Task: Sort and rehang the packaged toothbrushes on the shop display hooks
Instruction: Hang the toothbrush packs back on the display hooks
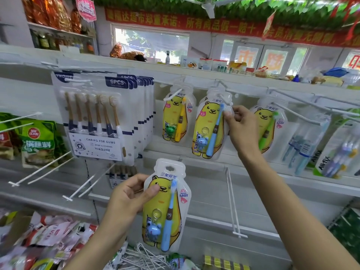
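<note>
My left hand [129, 193] grips a yellow bear pack with a blue toothbrush [165, 207] low in front of the shelf, thumb on the bear's face. Higher up, my right hand [240, 123] pinches the right edge of a matching blue-brush bear pack [209, 125] that hangs on a white hook [222, 88]. To its left hangs a bear pack with a yellow brush [176, 117]. A bear pack with a green brush [269, 129] hangs to the right, partly behind my hand. A stack of six-piece brush cards [97, 117] fills the hook at the left.
Bare white hooks [41, 170] stick out at lower left, another [233, 203] below the bear packs, and long ones [298, 112] at upper right. Adult toothbrush packs [311, 145] hang at far right. Green sauce pouches [37, 141] hang far left. Loose packets [48, 242] and wire hooks [144, 258] lie below.
</note>
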